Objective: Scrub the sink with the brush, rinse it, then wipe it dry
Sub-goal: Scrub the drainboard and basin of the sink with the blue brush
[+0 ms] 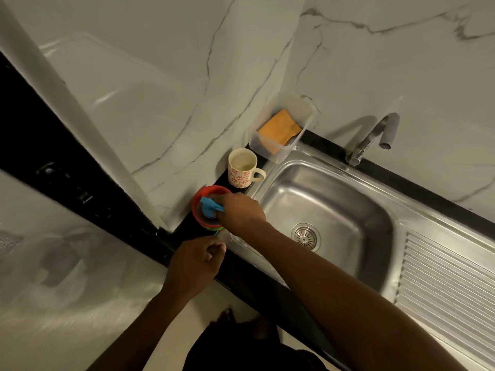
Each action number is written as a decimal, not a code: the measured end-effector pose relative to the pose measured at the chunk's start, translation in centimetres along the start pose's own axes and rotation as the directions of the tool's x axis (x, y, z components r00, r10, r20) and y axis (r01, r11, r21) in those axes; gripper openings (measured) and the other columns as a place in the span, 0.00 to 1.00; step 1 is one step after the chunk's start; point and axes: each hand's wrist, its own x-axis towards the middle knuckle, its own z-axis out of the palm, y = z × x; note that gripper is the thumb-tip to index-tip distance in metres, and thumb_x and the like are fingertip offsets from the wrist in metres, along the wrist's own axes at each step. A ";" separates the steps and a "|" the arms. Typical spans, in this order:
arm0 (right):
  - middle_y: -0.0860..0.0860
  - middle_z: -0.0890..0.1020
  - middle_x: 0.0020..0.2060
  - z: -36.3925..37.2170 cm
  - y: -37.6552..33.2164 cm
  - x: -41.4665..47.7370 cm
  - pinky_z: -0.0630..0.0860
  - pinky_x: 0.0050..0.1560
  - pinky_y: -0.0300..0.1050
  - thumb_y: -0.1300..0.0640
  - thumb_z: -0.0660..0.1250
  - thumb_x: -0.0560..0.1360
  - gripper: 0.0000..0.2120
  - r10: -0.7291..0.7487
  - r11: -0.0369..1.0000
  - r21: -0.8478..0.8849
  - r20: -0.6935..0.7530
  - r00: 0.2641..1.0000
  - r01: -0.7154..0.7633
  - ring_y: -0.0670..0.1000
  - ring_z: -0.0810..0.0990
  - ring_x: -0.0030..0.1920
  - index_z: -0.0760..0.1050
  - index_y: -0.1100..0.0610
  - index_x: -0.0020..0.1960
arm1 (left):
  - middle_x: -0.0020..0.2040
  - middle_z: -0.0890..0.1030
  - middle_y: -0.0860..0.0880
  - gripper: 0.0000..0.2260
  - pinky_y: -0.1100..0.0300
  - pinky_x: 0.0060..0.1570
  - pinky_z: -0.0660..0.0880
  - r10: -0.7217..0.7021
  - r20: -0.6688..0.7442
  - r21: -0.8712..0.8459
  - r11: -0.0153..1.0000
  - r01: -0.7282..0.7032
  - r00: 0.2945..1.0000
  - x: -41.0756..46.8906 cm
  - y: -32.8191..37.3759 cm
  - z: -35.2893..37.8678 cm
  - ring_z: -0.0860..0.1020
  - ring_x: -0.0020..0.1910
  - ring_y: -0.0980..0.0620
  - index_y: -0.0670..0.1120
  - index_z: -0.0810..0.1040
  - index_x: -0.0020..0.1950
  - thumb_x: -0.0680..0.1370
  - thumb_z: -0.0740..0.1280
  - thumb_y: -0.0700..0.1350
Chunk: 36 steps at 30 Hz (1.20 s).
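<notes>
Marble-patterned wall (375,62) fills most of what we see. Below it the steel sink (334,204) sits in a black counter (254,285), with its ribbed drainboard (442,285) to the right and the tap (375,137) at its back edge. Beside the sink's far corner stands a clear tub (297,104) holding an orange sponge (280,128), then a patterned mug (242,170), then a red bowl (197,199). Our right hand (241,212) reaches into that bowl and grasps the blue brush (210,207). Our left hand (198,261) is curled up at the sink's near corner; we cannot tell whether it holds anything.
</notes>
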 end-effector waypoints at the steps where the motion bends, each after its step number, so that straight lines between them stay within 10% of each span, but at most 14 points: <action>1: 0.52 0.81 0.57 0.0 0.1 0.2 0.76 0.42 0.47 0.48 0.68 0.81 0.26 0.003 1.000 -0.001 0.000 1.000 -0.003 0.55 0.83 0.52 0.68 0.43 0.78 | 0.39 0.83 0.59 0.09 0.53 0.45 0.83 0.000 -0.001 -0.001 1.000 0.000 1.000 0.1 -0.1 0.0 0.82 0.41 0.61 0.54 0.83 0.45 0.80 0.67 0.55; 10: 0.49 0.86 0.50 -2.4 2.5 -2.9 0.77 0.46 0.43 0.50 0.72 0.78 0.16 0.094 0.885 0.462 -0.049 0.994 -0.060 0.47 0.81 0.46 0.83 0.48 0.66 | 0.35 0.81 0.59 0.09 0.57 0.43 0.82 0.079 0.003 0.003 0.997 -0.079 0.997 1.0 0.7 1.3 0.82 0.38 0.58 0.54 0.80 0.41 0.80 0.70 0.51; 14: 0.47 0.80 0.33 -4.0 5.9 -7.9 0.67 0.29 0.39 0.48 0.76 0.77 0.13 0.296 0.608 0.767 0.021 0.955 -0.206 0.44 0.71 0.27 0.86 0.48 0.60 | 0.37 0.82 0.61 0.05 0.60 0.44 0.81 0.127 0.058 -0.017 0.992 -0.126 0.990 1.1 2.2 2.6 0.82 0.40 0.60 0.55 0.81 0.44 0.80 0.71 0.50; 19: 0.49 0.69 0.29 -5.6 13.3 -17.0 0.54 0.25 0.38 0.49 0.75 0.77 0.09 0.500 0.274 0.911 0.140 0.855 -0.309 0.46 0.60 0.26 0.86 0.48 0.57 | 0.39 0.83 0.61 0.03 0.57 0.44 0.81 0.194 0.120 -0.013 0.981 -0.194 0.974 1.4 5.7 5.4 0.82 0.39 0.62 0.54 0.85 0.48 0.79 0.71 0.50; 27: 0.50 0.69 0.30 -7.1 27.5 -33.7 0.56 0.21 0.34 0.52 0.74 0.79 0.06 0.839 0.057 0.981 0.055 0.541 -0.188 0.46 0.59 0.25 0.83 0.55 0.51 | 0.37 0.82 0.64 0.03 0.58 0.40 0.79 0.336 0.256 0.013 0.936 -0.351 0.906 0.8 14.0 13.0 0.80 0.37 0.61 0.56 0.82 0.44 0.77 0.70 0.52; 36: 0.52 0.76 0.34 -3.5 38.6 -39.3 0.67 0.24 0.41 0.53 0.75 0.78 0.16 0.974 0.124 0.957 -0.067 0.215 -0.263 0.48 0.70 0.27 0.82 0.57 0.63 | 0.36 0.80 0.62 0.07 0.59 0.38 0.78 0.419 0.329 0.059 0.885 -0.462 0.846 -1.9 21.4 20.9 0.78 0.35 0.62 0.55 0.80 0.44 0.76 0.67 0.57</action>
